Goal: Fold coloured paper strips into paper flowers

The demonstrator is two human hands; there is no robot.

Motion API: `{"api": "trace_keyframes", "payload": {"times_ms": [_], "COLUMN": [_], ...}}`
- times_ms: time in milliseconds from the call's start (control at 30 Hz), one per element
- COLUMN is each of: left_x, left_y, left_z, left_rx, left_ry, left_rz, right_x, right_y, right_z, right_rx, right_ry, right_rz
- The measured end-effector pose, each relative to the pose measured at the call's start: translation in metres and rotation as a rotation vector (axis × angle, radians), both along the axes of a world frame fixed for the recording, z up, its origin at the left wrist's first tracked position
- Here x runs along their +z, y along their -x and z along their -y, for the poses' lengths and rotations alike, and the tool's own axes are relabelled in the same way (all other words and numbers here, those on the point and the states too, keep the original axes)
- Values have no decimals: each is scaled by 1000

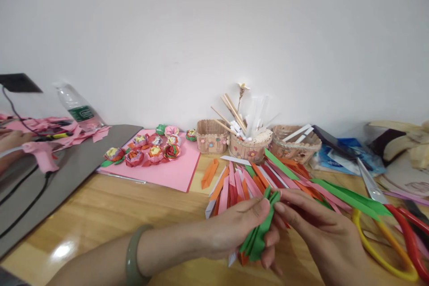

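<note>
My left hand (239, 225) grips a bundle of folded green paper (262, 232), its thumb pressed on top and its fingers curled beneath. The fingertips of my right hand (310, 219) pinch the upper end of the same green paper. Some orange shows under the bundle's lower end. Behind my hands, a fan of folded paper strips (231, 183) in pink, orange, red and white covers the table. Long green strips (348, 196) lie to the right, and a single orange folded strip (210, 173) rests apart on the left.
Several paper flowers (155, 154) sit on a pink sheet (177, 174). Small baskets (212, 137) with sticks stand along the wall. Scissors (370, 183) with red and yellow handles lie at right. Far left are a pink glue gun (42, 154), a bottle (80, 109) and another person's hand (11, 143).
</note>
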State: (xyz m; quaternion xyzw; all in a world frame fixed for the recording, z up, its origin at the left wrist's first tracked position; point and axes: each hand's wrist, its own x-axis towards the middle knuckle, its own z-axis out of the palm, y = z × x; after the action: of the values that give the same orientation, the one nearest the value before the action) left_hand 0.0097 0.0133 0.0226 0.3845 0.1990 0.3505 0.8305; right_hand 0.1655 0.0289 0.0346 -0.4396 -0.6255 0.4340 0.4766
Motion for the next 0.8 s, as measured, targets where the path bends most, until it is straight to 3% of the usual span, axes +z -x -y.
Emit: {"api": "trace_keyframes", "payload": {"times_ms": [167,300,467,567,667,800], "left_x": [5,10,17,21,24,25], "left_y": [3,8,13,12,12,14], "left_z": [-1,1,3,4,7,10], "left_rx": [-118,-139,-130,-136,-174,-256], "left_ry": [-13,6,-31,-71,-85,-36], "left_rz": [40,-26,-129,-164,-188,-213], "right_x": [-3,-4,12,19,20,23], "right_y": [1,-3,-4,-2,-4,-8], "right_z": [-3,-5,-6,-4,0,6], "right_rx": [60,96,269,372,365,474], "right_ry": [125,134,92,64,135,154], "right_rz": [-107,-52,143,131,78,152]}}
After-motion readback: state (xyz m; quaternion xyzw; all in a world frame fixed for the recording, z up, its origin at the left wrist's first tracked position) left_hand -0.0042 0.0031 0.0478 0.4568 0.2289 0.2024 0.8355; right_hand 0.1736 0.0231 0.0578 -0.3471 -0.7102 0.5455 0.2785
